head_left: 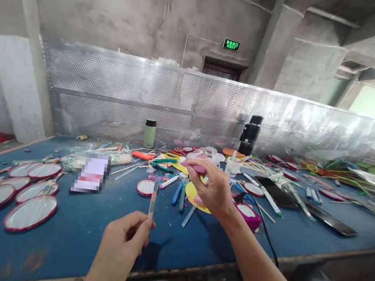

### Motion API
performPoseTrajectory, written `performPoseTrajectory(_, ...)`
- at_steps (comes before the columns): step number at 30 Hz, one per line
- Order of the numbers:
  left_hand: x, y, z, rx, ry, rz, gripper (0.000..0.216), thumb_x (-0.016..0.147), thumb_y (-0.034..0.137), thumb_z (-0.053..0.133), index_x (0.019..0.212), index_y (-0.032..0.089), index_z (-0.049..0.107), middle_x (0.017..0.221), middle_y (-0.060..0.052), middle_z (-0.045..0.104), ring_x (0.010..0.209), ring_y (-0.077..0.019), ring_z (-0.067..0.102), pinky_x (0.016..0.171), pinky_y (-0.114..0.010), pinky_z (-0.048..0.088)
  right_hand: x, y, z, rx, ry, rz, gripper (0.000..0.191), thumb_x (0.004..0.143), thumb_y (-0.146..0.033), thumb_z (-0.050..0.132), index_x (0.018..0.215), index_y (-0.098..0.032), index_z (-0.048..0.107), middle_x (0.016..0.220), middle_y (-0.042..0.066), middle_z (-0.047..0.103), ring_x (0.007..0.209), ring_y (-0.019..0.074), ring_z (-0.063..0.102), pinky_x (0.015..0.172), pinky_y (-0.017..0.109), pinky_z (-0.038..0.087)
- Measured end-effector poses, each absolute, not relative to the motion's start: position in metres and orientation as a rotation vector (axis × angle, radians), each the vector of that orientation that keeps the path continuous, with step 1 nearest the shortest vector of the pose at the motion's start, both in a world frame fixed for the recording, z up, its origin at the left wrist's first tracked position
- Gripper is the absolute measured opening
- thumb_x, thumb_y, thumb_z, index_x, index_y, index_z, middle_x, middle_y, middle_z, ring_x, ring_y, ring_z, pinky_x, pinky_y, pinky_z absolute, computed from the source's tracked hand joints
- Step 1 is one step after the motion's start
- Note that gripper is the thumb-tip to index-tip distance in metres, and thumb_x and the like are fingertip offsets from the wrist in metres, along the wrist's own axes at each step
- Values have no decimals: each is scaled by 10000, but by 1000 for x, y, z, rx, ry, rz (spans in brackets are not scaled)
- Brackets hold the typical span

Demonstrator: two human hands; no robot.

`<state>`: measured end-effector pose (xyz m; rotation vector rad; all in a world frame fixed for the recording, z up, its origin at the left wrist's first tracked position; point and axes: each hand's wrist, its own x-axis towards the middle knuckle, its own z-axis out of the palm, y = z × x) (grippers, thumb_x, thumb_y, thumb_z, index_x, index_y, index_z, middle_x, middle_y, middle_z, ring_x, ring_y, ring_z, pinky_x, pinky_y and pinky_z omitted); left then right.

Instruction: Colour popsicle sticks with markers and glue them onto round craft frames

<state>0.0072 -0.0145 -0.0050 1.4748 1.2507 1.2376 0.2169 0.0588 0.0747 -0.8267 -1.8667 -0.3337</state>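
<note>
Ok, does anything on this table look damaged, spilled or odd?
The phone beyond and left of the left hand shows coarse square blocks, obscuring its screen. A brownish patch marks the blue table at front left, perhaps wear. No spill is evident.

The left hand [127,234] and right hand [211,187] are bare, as are the left wrist [108,270] and the slender right forearm [255,255], which widens towards the elbow.

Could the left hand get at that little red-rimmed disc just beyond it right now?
Probably yes: nothing seems to lie on the table between the left hand and the red-rimmed disc. However, its fingers hold a flat stick, which might hamper a grasp.
</note>
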Motion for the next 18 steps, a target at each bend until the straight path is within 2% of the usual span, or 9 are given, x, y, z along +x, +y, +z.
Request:
performPoseTrajectory(5,7,-14,-6,1480,1265,1232,379,803,511,597,755,154,713,544,15,530,491,-117,479,480,-197,367,208,47,85,-739,-1616,-241,117,918,-255,602,871,-166,661,786,12,716,663,104,645,630,221,511)
performPoseTrajectory(10,9,-16,-5,1487,1273,1275,369,813,492,580,746,153,708,529,24,507,484,-112,460,474,-194,347,207,58,75,-808,-1714,-265,150,947,-267,561,906,-157,654,808,21,694,675,107,616,657,236,484)
performPoseTrajectory(15,10,-16,-5,1516,1273,1265,389,825,504,560,745,150,698,529,21,511,482,-120,470,479,-207,346,206,71,65,-1071,-2156,-710,158,978,-242,523,1026,-164,651,905,54,684,827,171,607,770,307,408)
performPoseTrajectory(18,8,-14,-5,1528,1278,1246,380,820,500,564,725,155,689,524,23,502,476,-123,466,474,-210,342,200,74,62,-1245,-2383,-945,130,969,-179,531,937,-166,656,879,68,680,827,194,608,789,340,370)
